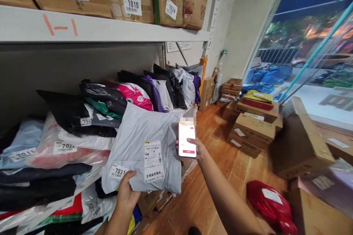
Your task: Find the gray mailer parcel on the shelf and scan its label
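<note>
The grey plastic parcel (pixel 135 128) is held before a row of bagged parcels (pixel 135 95), its skin creased, a 7031 sticker (pixel 119 171) and a larger printed label (pixel 153 161) facing up. The left hand (pixel 127 192) pinches its lower edge; the right hand (pixel 200 150) grips a lit phone (pixel 186 147) beside it, thumb (pixel 192 140) over the screen (pixel 185 134). The step in hand looks like working the phone; the next move seems to call for a steady left grip and precise thumb. Beyond, cardboard boxes (pixel 254 129) stand on the floor (pixel 213 132)
</note>
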A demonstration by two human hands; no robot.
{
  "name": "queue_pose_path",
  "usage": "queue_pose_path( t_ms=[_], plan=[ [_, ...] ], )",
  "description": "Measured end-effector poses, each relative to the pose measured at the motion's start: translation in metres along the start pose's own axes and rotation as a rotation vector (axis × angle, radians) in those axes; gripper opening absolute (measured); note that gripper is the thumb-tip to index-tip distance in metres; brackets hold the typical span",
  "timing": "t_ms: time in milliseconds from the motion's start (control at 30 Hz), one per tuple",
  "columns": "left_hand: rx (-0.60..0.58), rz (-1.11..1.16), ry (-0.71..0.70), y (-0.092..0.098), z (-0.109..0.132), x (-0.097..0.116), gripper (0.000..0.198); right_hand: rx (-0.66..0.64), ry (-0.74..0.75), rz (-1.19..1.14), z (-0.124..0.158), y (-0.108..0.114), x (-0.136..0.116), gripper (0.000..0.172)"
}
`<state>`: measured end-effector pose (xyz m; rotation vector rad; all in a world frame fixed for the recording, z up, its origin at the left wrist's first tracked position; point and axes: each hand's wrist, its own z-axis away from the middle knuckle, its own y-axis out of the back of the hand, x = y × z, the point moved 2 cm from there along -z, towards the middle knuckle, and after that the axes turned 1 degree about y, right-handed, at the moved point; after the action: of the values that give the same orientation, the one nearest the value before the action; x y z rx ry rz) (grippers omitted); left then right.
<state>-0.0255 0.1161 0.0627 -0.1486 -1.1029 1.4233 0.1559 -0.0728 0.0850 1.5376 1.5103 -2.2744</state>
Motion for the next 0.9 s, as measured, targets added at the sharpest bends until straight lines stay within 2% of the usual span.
queue_pose_path(
  t_ms=[167, 267, 333, 433, 533, 600, 667, 800, 900],
  plan=[
    [-0.030, 0.023, 0.039, -0.009, -0.008, -0.014, 0.067, 0.167, 0.045, -0.001, 0.020, 0.016, -0.006, 0.044],
    [-0.010, -0.027, 0.068, -0.019, -0.012, -0.025, 0.074, 0.318, 0.116, -0.026, 0.046, 0.027, -0.016, 0.047],
    [-0.008, -0.041, 0.084, -0.025, -0.017, -0.034, 0.076, 0.417, 0.145, -0.045, 0.069, 0.032, -0.025, 0.042],
    [-0.051, -0.031, 0.130, -0.026, -0.032, -0.049, 0.076, 0.532, 0.095, -0.083, 0.104, 0.029, -0.038, 0.037],
    [-0.158, -0.015, 0.144, -0.023, -0.050, -0.064, 0.073, 0.602, -0.009, -0.138, 0.127, 0.020, -0.042, 0.041],
    [-0.212, -0.020, 0.144, -0.024, -0.058, -0.073, 0.070, 0.623, -0.060, -0.208, 0.137, 0.016, -0.038, 0.048],
    [-0.203, -0.048, 0.142, -0.027, -0.062, -0.081, 0.069, 0.612, -0.066, -0.309, 0.143, 0.014, -0.032, 0.055],
    [-0.121, -0.105, 0.108, -0.040, -0.058, -0.091, 0.066, 0.568, 0.107, -0.358, 0.154, 0.019, -0.025, 0.054],
    [-0.098, -0.121, 0.127, -0.049, -0.053, -0.098, 0.064, 0.517, 0.208, -0.301, 0.162, 0.023, -0.026, 0.066]
  ],
)
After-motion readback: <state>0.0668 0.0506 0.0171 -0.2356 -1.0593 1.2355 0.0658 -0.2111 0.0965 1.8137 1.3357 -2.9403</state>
